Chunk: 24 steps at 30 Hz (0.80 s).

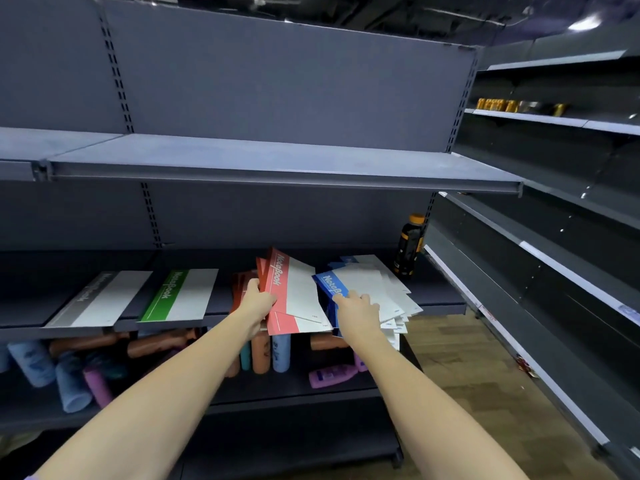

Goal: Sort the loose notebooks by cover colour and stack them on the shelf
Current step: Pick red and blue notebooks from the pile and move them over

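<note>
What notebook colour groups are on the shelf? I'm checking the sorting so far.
Grey stack: 1
Green stack: 1
Red bundle, gripped by left hand: 1
Blue pile, under right hand: 1
Total: 4 colour groups

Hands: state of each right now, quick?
Left hand: grips the red notebooks, lifted at an angle.
Right hand: fingers rest on the blue notebook pile; grip cannot be told.

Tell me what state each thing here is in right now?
left hand: grips the red notebooks.
red notebooks: tilted up, fanned, held.
right hand: fingers lie on the blue pile.
blue notebooks: flat, splayed, untidy.
green notebook: lying flat on the shelf.
grey notebook: lying flat.
dark bottle: upright, capped.
bottles below: mostly toppled.
</note>
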### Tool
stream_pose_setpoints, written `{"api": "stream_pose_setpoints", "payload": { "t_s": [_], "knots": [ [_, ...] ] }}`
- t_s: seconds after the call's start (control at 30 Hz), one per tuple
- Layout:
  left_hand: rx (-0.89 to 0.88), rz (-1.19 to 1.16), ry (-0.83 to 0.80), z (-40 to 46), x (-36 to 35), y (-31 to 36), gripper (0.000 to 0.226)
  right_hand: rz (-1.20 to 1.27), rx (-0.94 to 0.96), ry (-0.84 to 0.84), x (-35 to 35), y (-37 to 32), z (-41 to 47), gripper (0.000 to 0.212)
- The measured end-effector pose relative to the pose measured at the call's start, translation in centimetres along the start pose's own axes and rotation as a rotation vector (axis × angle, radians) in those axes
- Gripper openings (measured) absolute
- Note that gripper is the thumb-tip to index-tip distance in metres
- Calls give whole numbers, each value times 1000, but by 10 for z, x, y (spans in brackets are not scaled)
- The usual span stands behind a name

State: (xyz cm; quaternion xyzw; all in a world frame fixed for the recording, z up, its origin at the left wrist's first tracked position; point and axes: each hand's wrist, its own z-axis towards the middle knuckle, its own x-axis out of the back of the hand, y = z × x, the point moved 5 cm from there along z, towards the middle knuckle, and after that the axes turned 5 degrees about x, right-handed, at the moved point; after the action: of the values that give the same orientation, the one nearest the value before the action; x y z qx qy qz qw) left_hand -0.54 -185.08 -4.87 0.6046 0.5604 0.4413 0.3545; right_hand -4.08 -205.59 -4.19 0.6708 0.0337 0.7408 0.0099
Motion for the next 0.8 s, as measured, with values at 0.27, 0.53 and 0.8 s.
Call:
{"api": "stream_pose_setpoints", "payload": {
  "t_s": [0.27, 0.53, 0.8],
  "knots": [
    [-20, 16, -26, 2, 18, 2, 33, -61, -22, -111, -13, 2, 7, 39],
    [-29, 47, -71, 0, 33, 4, 33, 406, -78, 21, 6, -13, 18, 35],
    [-46, 63, -146, -13, 26, 9, 36, 1191, -415, -83, -1, -17, 19, 31]
  ]
}}
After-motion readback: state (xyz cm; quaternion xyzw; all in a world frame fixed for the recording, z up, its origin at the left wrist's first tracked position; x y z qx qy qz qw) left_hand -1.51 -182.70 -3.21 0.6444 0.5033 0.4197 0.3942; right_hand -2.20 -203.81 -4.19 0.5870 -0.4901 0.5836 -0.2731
